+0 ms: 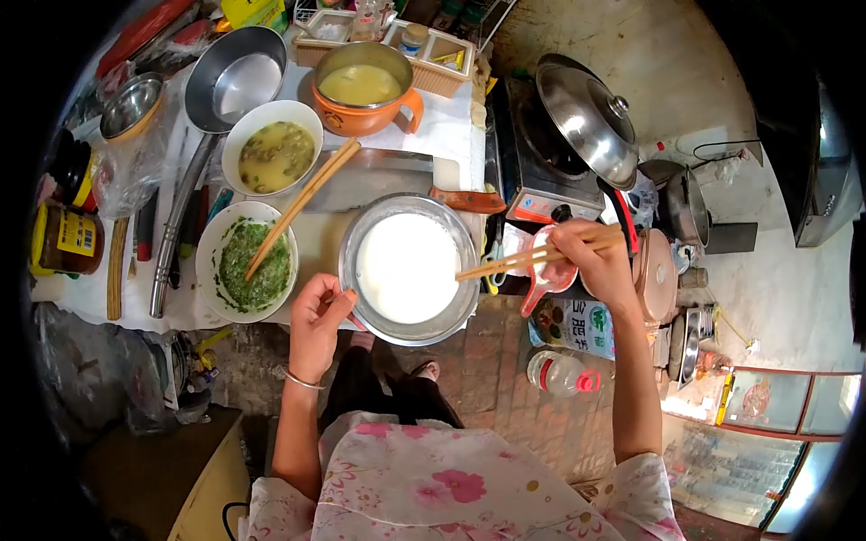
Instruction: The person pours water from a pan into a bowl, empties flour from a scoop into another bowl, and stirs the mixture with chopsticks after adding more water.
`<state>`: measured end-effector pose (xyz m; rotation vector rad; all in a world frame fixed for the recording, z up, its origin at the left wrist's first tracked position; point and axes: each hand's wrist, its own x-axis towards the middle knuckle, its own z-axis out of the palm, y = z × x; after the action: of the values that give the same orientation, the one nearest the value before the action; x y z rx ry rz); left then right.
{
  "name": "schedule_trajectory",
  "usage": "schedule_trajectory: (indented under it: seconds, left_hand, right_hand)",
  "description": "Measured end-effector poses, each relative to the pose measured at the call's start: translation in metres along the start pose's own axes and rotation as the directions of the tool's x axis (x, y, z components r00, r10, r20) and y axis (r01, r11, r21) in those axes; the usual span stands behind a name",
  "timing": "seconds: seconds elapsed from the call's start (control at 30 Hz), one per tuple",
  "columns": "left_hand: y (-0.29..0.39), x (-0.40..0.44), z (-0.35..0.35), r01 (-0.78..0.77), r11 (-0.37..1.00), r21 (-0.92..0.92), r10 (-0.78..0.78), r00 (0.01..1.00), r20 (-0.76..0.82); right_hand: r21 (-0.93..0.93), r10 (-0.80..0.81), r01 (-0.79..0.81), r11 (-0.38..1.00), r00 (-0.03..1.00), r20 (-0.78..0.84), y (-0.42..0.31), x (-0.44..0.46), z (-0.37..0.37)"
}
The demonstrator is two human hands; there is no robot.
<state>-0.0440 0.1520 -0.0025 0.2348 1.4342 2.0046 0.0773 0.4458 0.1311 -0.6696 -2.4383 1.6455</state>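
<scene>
A metal bowl (408,269) of smooth white liquid stands at the counter's front edge. My left hand (317,317) is closed at the bowl's left rim, thumb and fingers pressed together. My right hand (591,261) grips a pair of wooden chopsticks (510,261), whose tips reach the bowl's right rim. To the left sits a white bowl of chopped green mixture (257,261), with another pair of chopsticks (302,207) resting across it. Behind that is a white bowl of yellowish liquid with dark bits (275,156).
An orange-handled cup (365,117), a saucepan (236,81) and a cleaver (467,200) lie behind the bowls. At right are a stove (539,198), a domed lid (586,108) and a red ladle-like dish (547,279). A plastic bottle (557,372) is on the floor.
</scene>
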Motion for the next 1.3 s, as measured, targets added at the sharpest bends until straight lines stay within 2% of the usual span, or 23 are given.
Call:
schedule_trajectory:
  seconds: [0.03, 0.07, 0.17, 0.2, 0.23, 0.3, 0.37, 0.43, 0.57, 0.63, 0.7, 0.77, 0.83, 0.87, 0.9, 1.03, 1.13, 1.17, 1.23, 1.3]
  left_hand:
    - [0.000, 0.000, 0.000, 0.020, 1.000, 0.000, -0.020, 1.000, -0.014]
    - [0.000, -0.001, 0.000, 0.024, 1.000, 0.006, -0.024, 1.000, -0.013]
    - [-0.001, -0.001, -0.005, 0.038, 0.999, 0.008, -0.038, 0.999, 0.009]
    - [-0.004, -0.001, -0.007, 0.032, 0.999, 0.013, -0.032, 0.999, 0.029]
    - [-0.005, -0.001, -0.009, 0.024, 1.000, 0.014, -0.024, 0.999, 0.047]
    - [-0.003, 0.001, -0.006, 0.029, 1.000, -0.005, -0.029, 1.000, 0.008]
    - [-0.005, 0.000, -0.006, 0.044, 0.999, -0.021, -0.045, 0.999, -0.030]
    - [-0.006, 0.001, -0.009, 0.055, 0.998, -0.035, -0.055, 0.998, -0.016]
    - [-0.006, 0.001, -0.010, 0.053, 0.998, -0.022, -0.053, 0.998, -0.015]
    - [-0.011, 0.003, -0.015, 0.020, 1.000, -0.007, -0.020, 0.999, 0.045]
    - [-0.010, 0.003, -0.012, 0.036, 0.999, -0.022, -0.036, 0.999, 0.011]
    - [-0.007, 0.002, -0.010, 0.059, 0.998, -0.030, -0.059, 0.998, -0.015]
    - [-0.005, 0.003, -0.009, 0.055, 0.998, -0.017, -0.055, 0.998, -0.011]
    - [-0.004, 0.003, -0.008, 0.056, 0.998, -0.015, -0.056, 0.998, -0.012]
    - [-0.003, 0.003, -0.007, 0.052, 0.998, -0.022, -0.052, 0.999, -0.005]
    - [-0.001, 0.003, -0.008, 0.046, 0.999, -0.021, -0.046, 0.999, 0.000]
    - [0.002, 0.006, -0.007, 0.020, 1.000, 0.001, -0.020, 1.000, 0.017]
    - [0.004, 0.006, -0.006, 0.020, 1.000, 0.000, -0.020, 1.000, 0.017]
    - [0.006, 0.005, -0.004, 0.040, 0.999, 0.004, -0.040, 0.999, 0.005]
    - [0.005, 0.004, -0.004, 0.030, 1.000, 0.007, -0.030, 1.000, 0.005]
  right_hand:
    - [-0.075, -0.065, 0.068, 0.995, 0.997, 0.048, 0.007, 0.007, 0.000]
    - [0.097, 0.004, 0.000, 0.995, 0.999, -0.039, -0.004, 0.014, 0.013]
    - [0.188, -0.041, 0.054, 0.981, 0.997, -0.069, -0.009, 0.046, 0.018]
    - [0.184, 0.033, -0.007, 0.983, 0.990, -0.139, -0.011, 0.048, 0.015]
    - [0.183, 0.032, -0.006, 0.983, 0.990, -0.139, -0.011, 0.045, 0.008]
    - [0.044, 0.086, -0.081, 0.996, 0.990, -0.111, -0.013, 0.034, -0.007]
    - [0.014, 0.111, -0.110, 0.994, 0.992, -0.055, -0.017, 0.030, -0.005]
    - [0.001, 0.002, -0.002, 1.000, 1.000, 0.027, -0.017, 0.035, 0.006]
    - [0.153, -0.082, 0.080, 0.985, 0.997, 0.009, -0.019, 0.069, 0.020]
    - [0.112, -0.035, 0.038, 0.993, 0.999, -0.025, -0.022, 0.070, 0.011]
    - [-0.057, 0.134, -0.130, 0.990, 0.988, 0.070, -0.024, 0.067, -0.002]
    - [-0.025, 0.128, -0.127, 0.992, 0.988, 0.088, -0.025, 0.068, 0.006]
    - [-0.009, -0.056, 0.058, 0.998, 0.989, 0.136, -0.028, 0.080, 0.019]
    - [0.069, -0.035, 0.023, 0.997, 0.983, 0.180, -0.032, 0.089, 0.025]
    - [0.068, -0.053, 0.041, 0.997, 0.979, 0.194, -0.034, 0.099, 0.028]
    - [-0.053, -0.003, 0.007, 0.999, 0.997, 0.075, -0.036, 0.105, 0.006]
    - [-0.097, 0.080, -0.066, 0.993, 0.985, 0.150, -0.034, 0.097, 0.001]
    - [-0.099, 0.080, -0.066, 0.993, 0.985, 0.150, -0.034, 0.099, 0.008]
    - [0.073, -0.039, 0.031, 0.997, 0.993, 0.114, -0.033, 0.105, 0.021]
    - [0.035, -0.029, 0.025, 0.999, 0.994, 0.104, -0.030, 0.107, 0.020]
